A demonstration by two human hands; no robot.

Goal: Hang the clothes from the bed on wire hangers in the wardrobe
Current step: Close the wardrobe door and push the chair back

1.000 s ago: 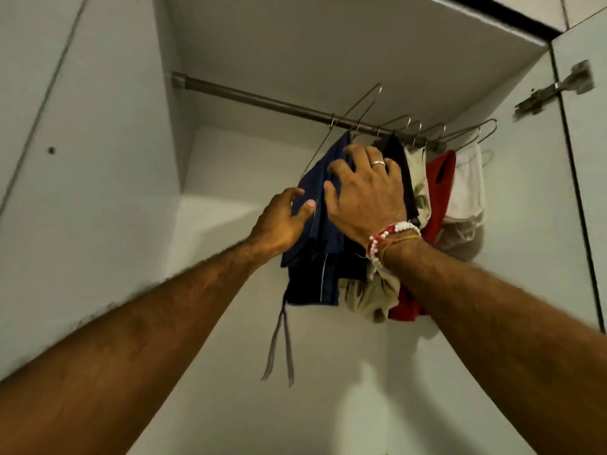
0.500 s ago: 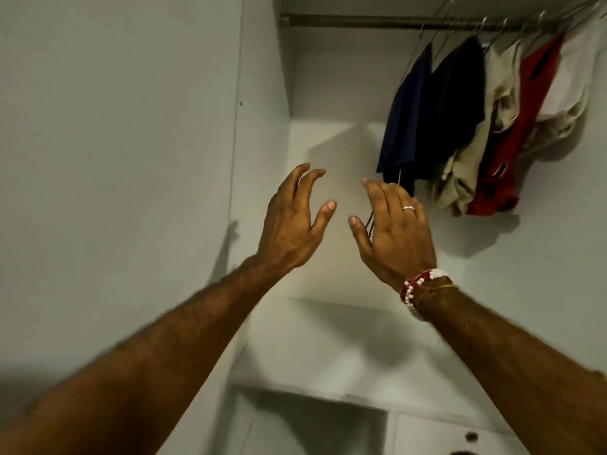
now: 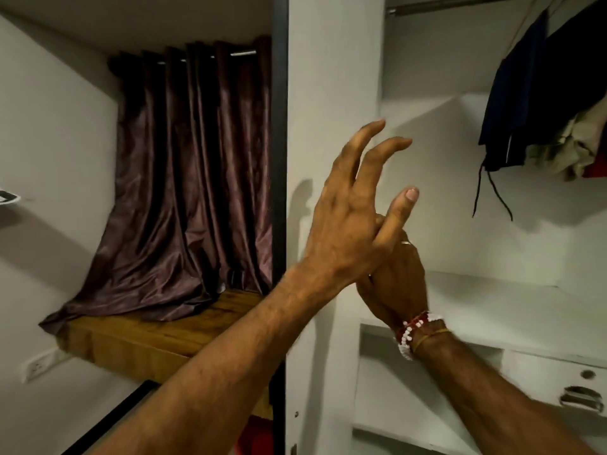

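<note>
Left hand (image 3: 348,218) spread, empty, overlapping right hand (image 3: 394,284), seemingly empty too; clothes (image 3: 538,103) hang on rail (image 3: 460,3).

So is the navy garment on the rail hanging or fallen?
Hanging: the navy garment dangles below the metal rail, both hands off it.

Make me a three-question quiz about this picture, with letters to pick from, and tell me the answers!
1. Where do the hanging clothes sit in the picture?
A. top right
B. bottom left
C. on the wooden ledge

2. What colour is the curtain?
A. yellow
B. brownish purple
C. green

3. What is the left hand holding?
A. a hanger
B. a shirt
C. nothing

Answers: 1 A, they hang from the rail inside the wardrobe at upper right. 2 B, its shiny folds look brownish purple. 3 C, its fingers are spread and empty, in front of the right hand.
</note>
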